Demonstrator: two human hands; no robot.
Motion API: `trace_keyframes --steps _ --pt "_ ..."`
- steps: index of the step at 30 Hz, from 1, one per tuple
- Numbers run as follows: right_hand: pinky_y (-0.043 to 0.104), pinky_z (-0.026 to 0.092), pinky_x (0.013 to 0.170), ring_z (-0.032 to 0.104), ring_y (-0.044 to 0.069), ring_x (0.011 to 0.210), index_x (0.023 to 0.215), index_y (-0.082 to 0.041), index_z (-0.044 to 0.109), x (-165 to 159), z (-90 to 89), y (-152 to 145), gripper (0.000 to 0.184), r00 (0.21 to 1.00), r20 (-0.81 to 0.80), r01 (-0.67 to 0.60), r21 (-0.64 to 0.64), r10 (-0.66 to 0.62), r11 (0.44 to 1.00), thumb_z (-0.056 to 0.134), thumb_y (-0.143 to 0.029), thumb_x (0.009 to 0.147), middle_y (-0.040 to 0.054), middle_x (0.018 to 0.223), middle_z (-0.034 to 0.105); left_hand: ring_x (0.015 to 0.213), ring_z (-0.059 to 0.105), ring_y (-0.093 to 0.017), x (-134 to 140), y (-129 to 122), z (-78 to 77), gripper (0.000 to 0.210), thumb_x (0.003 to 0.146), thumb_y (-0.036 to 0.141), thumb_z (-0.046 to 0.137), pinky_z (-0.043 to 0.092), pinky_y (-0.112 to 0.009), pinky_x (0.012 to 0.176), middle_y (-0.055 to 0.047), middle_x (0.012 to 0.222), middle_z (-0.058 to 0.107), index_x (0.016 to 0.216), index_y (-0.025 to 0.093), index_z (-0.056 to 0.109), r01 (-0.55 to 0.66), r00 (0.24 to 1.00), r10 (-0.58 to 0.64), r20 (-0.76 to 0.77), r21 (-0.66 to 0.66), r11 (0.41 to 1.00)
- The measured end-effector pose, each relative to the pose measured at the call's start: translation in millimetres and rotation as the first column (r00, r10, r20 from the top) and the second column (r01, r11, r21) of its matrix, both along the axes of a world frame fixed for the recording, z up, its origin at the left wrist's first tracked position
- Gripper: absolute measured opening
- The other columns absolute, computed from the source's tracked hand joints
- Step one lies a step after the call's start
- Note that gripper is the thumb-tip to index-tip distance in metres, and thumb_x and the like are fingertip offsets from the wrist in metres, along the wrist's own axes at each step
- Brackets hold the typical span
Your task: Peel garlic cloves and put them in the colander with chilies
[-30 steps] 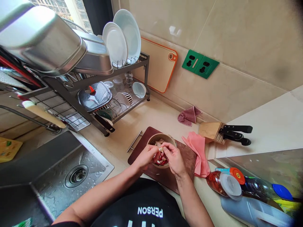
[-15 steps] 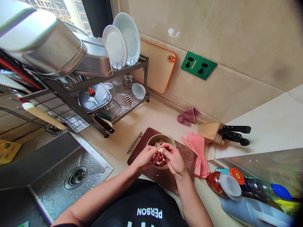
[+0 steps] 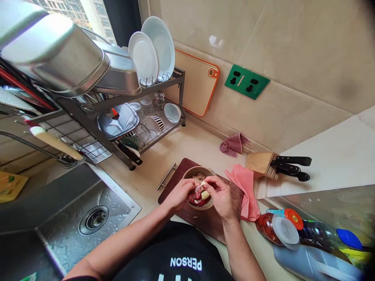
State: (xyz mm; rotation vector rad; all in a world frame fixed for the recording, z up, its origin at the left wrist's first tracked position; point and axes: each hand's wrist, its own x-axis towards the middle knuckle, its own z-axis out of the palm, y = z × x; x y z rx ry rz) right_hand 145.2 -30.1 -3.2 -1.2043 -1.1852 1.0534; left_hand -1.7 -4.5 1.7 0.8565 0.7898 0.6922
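Note:
Both my hands meet over a round beige basket (image 3: 197, 208) on a dark red-brown cutting board (image 3: 215, 224). My right hand (image 3: 222, 195) is closed, its thumb and fingers pinching a pale garlic clove (image 3: 203, 183). Against that clove my left hand (image 3: 179, 192) is also closed, its fingertips gripping the whitish papery garlic skin (image 3: 198, 189). A yellowish peeled piece (image 3: 205, 194) shows just below the right thumb. Inside the basket lie red chillies (image 3: 197, 202) and brownish pieces (image 3: 199, 175), partly covered by my fingers.
At the left is a wet steel sink (image 3: 117, 210). A dish rack (image 3: 146, 91) with plates and pans stands behind it. To the right are a pink cloth (image 3: 244, 191), a knife block (image 3: 260, 163) and several jars and bottles, including a lidded red jar (image 3: 265, 226).
My fingers have drawn slightly apart around the garlic clove. The yellowish piece below my right thumb now shows. Basket and board keep their places; the view shifts very slightly.

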Motion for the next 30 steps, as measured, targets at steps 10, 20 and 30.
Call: trace_keyframes --steps 10,20,30 --pt "0.029 0.049 0.071 0.061 0.017 0.077 0.082 -0.022 0.068 2 23.6 -3 0.01 0.925 0.379 -0.104 0.224 0.012 0.969 0.06 -0.017 0.082 0.003 0.081 0.065 0.054 0.036 -0.01 -2 -1 1.5 0.034 0.084 0.038 0.04 0.029 -0.022 0.053 0.002 0.057 0.045 0.06 0.015 0.046 0.135 0.985 -0.102 -0.136 0.263 0.955" --pt "0.027 0.048 0.069 0.061 0.016 0.075 0.08 -0.022 0.068 0 23.5 -2 0.01 0.946 0.323 -0.078 0.197 0.01 0.977 0.062 -0.015 0.081 0.0018 0.079 0.065 0.052 0.031 -0.008 -5 -1 -1.8 0.028 0.085 0.031 0.039 0.026 -0.02 0.05 0.004 0.056 0.039 0.063 0.015 0.045 0.137 0.981 -0.081 -0.175 0.339 0.931" --pt "0.028 0.052 0.065 0.061 0.015 0.069 0.085 -0.02 0.067 -7 -7.5 -3 0.014 0.987 -0.156 -0.073 -0.162 0.047 0.984 0.068 -0.032 0.077 0.0016 0.081 0.066 0.049 0.031 -0.008 -5 -3 3.4 0.026 0.077 0.023 0.04 0.027 -0.02 0.05 0.004 0.05 0.038 0.052 0.016 0.04 0.064 0.978 0.013 -0.209 0.359 0.931"
